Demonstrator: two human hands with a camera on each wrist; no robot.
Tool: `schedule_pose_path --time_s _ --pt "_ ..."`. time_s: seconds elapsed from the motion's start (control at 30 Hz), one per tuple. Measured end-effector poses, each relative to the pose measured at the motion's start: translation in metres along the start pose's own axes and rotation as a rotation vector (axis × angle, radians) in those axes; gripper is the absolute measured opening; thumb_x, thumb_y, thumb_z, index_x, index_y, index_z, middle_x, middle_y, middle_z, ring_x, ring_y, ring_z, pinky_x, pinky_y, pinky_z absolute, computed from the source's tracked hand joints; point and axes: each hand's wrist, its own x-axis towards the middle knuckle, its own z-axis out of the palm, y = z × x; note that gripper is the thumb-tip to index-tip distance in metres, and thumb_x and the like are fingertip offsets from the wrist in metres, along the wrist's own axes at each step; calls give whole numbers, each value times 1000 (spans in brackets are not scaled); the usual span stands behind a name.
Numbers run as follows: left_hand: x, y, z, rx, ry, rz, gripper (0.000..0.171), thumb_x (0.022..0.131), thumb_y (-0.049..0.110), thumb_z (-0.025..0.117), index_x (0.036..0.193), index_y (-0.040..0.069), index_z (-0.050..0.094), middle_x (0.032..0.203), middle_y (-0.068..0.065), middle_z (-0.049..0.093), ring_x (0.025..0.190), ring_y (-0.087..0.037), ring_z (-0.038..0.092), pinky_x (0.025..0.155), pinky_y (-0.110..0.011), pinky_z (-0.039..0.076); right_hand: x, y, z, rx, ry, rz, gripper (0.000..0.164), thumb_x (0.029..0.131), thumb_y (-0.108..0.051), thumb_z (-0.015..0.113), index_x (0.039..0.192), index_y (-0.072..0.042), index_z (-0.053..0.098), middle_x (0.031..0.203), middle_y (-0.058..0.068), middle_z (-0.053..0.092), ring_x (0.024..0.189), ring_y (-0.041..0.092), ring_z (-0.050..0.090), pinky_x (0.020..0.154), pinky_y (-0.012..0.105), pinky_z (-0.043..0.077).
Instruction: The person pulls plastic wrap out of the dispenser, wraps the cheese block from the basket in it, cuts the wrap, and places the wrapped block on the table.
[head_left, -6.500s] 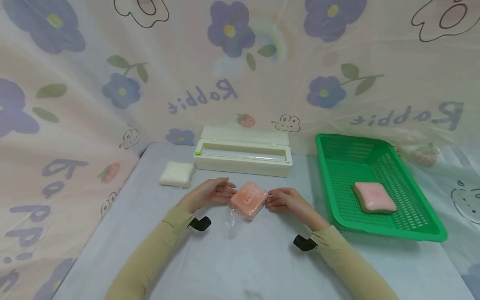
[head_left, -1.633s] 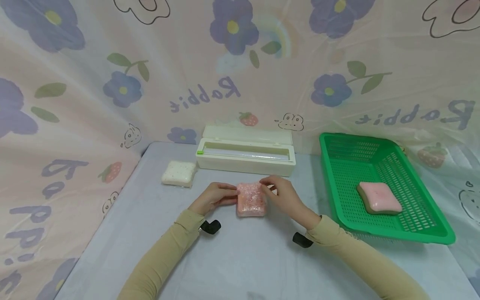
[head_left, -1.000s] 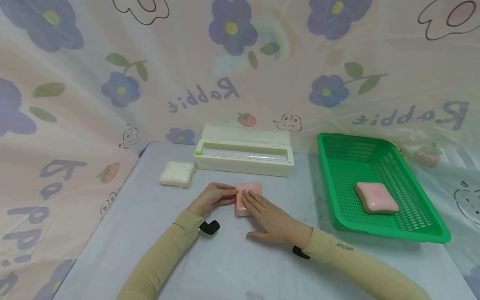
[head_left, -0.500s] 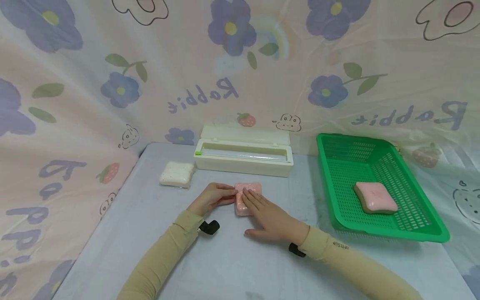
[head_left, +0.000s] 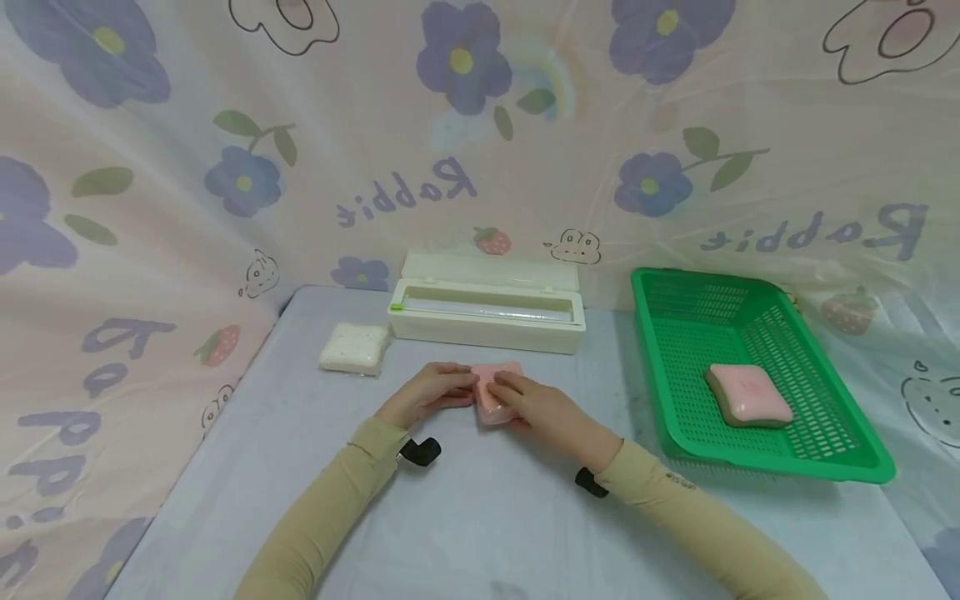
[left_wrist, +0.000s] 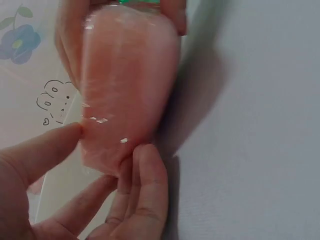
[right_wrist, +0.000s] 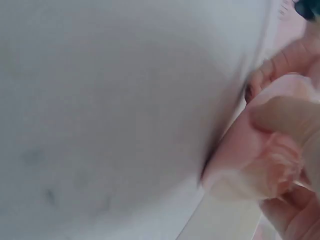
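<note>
A pink, cushion-shaped square block (head_left: 491, 404), wrapped in clear cling film, stands tilted up between both hands at the middle of the table. My left hand (head_left: 431, 390) pinches its left edge, thumb on one side and fingertips on the other, as the left wrist view shows. At the opposite edge my right hand (head_left: 551, 414) grips the block, with its thumb (right_wrist: 280, 117) on one face and fingers behind. Bunched film (right_wrist: 282, 160) shows on the face turned to the right wrist camera. The right hand hides part of the block in the head view.
Behind the hands stands a white cling film dispenser (head_left: 487, 332), lid raised, a roll inside. A film-wrapped white square block (head_left: 355, 348) lies at the left. At the right, a green basket (head_left: 780, 467) holds a pink-topped block (head_left: 750, 393) with a brown side. A printed curtain (head_left: 525, 150) hangs behind.
The block, with loose film trailing earlier, was turned square and lay under the right hand's flat fingers. Now the right fingers have curled round it and it is tilted up.
</note>
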Motion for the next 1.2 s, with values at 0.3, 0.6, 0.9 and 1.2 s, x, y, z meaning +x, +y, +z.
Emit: schedule_pose_path --time_s 0.3,0.6,0.9,1.2 --pt "-21 13 -14 0 98 77 45 95 36 57 118 -3 58 110 -13 59 112 -30 53 100 -42 43 9 0 -6 543 236 245 43 81 -12 78 121 -7 63 101 -3 64 93 13 57 78 32 51" --pt "-66 22 -47 12 113 72 54 98 38 50 132 -3 43 135 -20 48 123 -34 47 102 -46 42 41 -27 17 1203 117 616 39 85 -19 74 113 -5 51 109 11 67 99 20 64 81 29 52" --pt "-89 14 -78 64 236 -1 60 99 42 45 140 -2 37 141 -22 38 125 -35 40 98 -44 40 79 -54 57 1331 89 697 42 85 -13 74 116 7 54 95 12 64 77 18 66 73 33 58" --pt "-121 4 -113 72 326 10 64 100 48 40 141 -2 39 140 -20 38 116 -29 45 91 -36 44 112 -83 72 1422 144 704 24 90 -2 63 108 11 53 92 20 68 79 25 68 73 35 58"
